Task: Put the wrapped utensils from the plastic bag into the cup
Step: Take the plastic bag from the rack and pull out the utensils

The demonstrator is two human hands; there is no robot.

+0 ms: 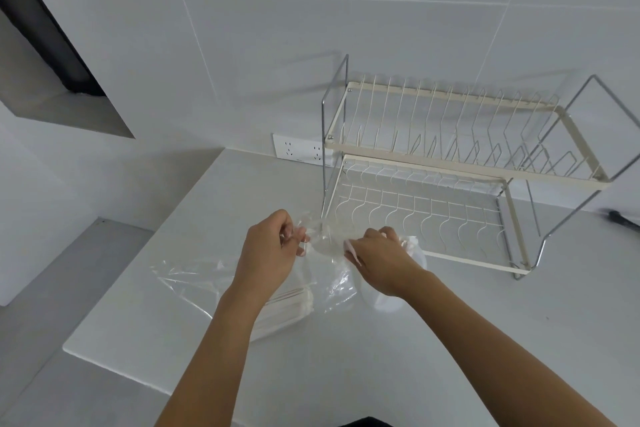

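Observation:
A clear plastic bag [194, 276] lies on the white counter [346, 350], its mouth lifted between my hands. My left hand [272, 251] pinches one side of the bag's opening. My right hand [379, 262] pinches the other side. Inside the bag, under my left forearm, lies a bundle of cream paper-wrapped utensils [291, 305]. A white cup [414, 253] stands just behind my right hand, mostly hidden by the hand and wrist.
A two-tier wire dish rack [450, 166] stands at the back right against the tiled wall. A wall socket [298, 148] sits left of it. The counter's left edge [114, 291] drops to a grey floor. A dark object [620, 218] lies at the far right.

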